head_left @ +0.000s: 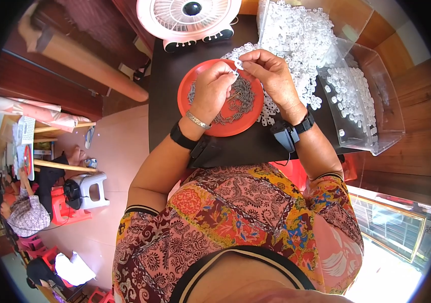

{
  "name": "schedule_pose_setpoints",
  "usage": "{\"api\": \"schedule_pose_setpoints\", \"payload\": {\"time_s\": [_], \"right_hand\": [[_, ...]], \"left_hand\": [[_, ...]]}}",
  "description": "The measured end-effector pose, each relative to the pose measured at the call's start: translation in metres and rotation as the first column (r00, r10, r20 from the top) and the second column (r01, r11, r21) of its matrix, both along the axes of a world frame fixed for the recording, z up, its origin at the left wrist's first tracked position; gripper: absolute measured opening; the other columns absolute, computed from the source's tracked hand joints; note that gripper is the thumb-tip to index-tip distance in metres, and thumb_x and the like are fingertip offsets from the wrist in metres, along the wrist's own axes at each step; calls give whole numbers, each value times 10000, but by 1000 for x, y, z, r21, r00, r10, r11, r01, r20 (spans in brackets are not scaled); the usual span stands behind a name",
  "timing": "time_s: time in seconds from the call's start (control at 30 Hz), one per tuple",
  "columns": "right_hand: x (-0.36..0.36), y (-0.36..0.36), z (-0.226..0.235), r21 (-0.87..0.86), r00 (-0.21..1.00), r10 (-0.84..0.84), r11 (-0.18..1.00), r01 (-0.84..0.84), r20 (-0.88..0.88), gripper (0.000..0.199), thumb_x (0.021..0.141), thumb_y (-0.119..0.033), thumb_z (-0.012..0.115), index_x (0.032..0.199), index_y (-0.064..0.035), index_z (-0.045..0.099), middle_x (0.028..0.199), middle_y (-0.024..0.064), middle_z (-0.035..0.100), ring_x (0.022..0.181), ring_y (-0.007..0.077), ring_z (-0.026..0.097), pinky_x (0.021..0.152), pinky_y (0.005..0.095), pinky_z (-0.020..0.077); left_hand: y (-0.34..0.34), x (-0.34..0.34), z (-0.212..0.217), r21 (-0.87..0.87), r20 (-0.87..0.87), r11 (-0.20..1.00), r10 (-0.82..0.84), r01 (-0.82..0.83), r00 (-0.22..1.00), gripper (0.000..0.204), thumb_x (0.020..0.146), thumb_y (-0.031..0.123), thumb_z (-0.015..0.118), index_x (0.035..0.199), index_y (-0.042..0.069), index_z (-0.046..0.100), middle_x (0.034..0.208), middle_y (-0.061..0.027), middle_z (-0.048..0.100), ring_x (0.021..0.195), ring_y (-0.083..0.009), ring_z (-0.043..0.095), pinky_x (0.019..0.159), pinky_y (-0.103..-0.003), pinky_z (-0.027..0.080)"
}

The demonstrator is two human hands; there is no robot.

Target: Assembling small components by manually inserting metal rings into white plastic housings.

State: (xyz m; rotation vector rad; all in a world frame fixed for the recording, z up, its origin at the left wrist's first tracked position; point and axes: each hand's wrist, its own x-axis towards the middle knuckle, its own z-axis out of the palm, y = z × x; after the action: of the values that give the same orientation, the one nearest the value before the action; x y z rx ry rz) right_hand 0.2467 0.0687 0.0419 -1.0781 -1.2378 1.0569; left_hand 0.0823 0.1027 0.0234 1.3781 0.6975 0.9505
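Above a round red plate (184, 103), both my hands meet with their fingertips close together. My right hand (271, 76) pinches a small white plastic piece (238, 63) between thumb and forefinger. My left hand (212, 88) is closed in a pinch just below and left of that piece. A tiny whitish bit shows at its fingertips, too small to name. On the plate lies a heap of thin grey metal pieces (240, 101), like small nails or screws, partly hidden by my left hand. Loose white plastic pieces (306, 76) spread over the dark table to the right of the plate.
A clear plastic bin (347, 17) tipped toward me spills white pieces at the back right. Beside it stands another clear bin (392, 118) with more pieces. A white fan (191, 22) stands behind the plate. At far left another person (28, 214) sits near stools.
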Motion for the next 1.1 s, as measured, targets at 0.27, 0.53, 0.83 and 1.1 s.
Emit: {"api": "schedule_pose_setpoints", "payload": {"time_s": [0.27,0.53,0.83,1.1], "right_hand": [[0,2,-1,10,1000,-15,1000,15,-13,111,875,-70,600,959,-14,647,780,-10,619,681,43,540,628,192,446],[1,2,-3,28,1000,-9,1000,9,15,112,874,-74,596,949,-13,652,782,-12,622,688,40,539,631,191,442],[0,1,-3,82,995,-12,997,4,96,120,863,-62,613,964,-13,655,824,-1,649,755,45,573,701,200,472],[0,1,-6,66,986,24,997,-35,165,135,854,-58,627,978,-14,656,853,6,656,773,45,578,712,206,478]], "left_hand": [[1,1,-2,0,12,1000,-4,4,1000,124,853,135,546,761,52,550,620,21,496,530,-54,444,480,-190,334],[1,1,-2,7,-11,1000,-9,9,1000,125,857,134,544,758,57,550,614,23,494,520,-53,442,475,-187,329],[2,2,-1,5,-18,1000,6,-6,1000,138,841,108,535,736,19,543,589,1,510,508,-61,478,474,-216,390],[1,2,-4,-7,-15,1000,12,-12,1000,121,856,119,525,779,30,552,619,7,508,521,-61,467,476,-203,371]]}}
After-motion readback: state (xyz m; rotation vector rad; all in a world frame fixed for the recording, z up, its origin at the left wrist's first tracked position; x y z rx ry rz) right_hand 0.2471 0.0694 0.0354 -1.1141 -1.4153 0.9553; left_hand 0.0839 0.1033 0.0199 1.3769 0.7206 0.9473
